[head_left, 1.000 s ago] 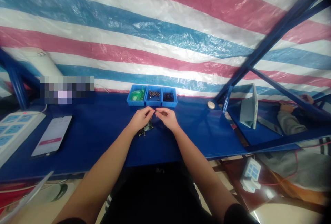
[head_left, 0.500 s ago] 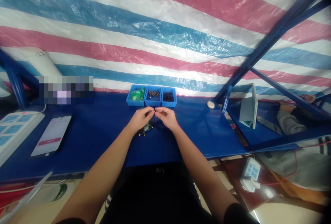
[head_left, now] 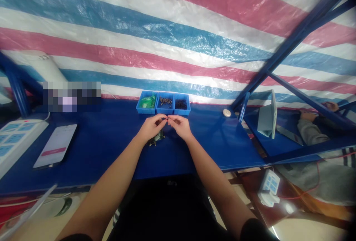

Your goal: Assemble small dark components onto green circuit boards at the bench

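Left hand [head_left: 151,126] pinched narrow on tiny part [head_left: 167,119] | right hand [head_left: 180,126] pinching same part | bins [head_left: 163,110] just behind | pile [head_left: 156,137] under left hand, on table [head_left: 105,141].

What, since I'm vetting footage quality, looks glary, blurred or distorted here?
Head view: wide-angle bending at edges; glare on the striped tarp; a pixelated patch at left; the small part pinched between left hand and right hand, too tiny to resolve.

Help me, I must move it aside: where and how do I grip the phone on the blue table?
Grip the phone by its two long edges near the middle, coming down from above. It lies flat, screen up, on the table, so only its thin sides are free; that span is narrowest.
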{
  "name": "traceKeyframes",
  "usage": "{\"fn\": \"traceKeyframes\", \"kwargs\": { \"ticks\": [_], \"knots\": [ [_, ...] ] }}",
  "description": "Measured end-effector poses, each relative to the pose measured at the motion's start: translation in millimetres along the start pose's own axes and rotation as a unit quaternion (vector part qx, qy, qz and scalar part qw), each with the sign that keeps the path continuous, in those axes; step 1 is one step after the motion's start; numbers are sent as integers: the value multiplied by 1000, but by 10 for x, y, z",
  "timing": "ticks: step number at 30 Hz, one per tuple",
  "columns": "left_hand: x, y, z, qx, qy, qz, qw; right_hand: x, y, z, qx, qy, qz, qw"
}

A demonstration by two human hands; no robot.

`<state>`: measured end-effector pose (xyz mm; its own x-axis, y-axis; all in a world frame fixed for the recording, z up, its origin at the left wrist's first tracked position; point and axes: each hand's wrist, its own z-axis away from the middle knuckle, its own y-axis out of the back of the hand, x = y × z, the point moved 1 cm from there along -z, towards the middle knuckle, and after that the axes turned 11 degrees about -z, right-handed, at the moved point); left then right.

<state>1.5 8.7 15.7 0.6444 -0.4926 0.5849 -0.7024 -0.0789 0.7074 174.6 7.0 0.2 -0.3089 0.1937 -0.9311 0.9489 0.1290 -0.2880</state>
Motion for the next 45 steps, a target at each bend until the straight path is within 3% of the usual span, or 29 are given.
{"fn": "traceKeyframes", "kwargs": {
  "ticks": [13, 45],
  "knots": [
    [26, 48, -2, -19, -11, -15, 1000, 42, 10, -1, -12, 0, 2, 1000],
    [26, 40, -16, -3, -14, -30, 999, 14, 10, -4, -2, -18, 3, 1000]
  ]
}}
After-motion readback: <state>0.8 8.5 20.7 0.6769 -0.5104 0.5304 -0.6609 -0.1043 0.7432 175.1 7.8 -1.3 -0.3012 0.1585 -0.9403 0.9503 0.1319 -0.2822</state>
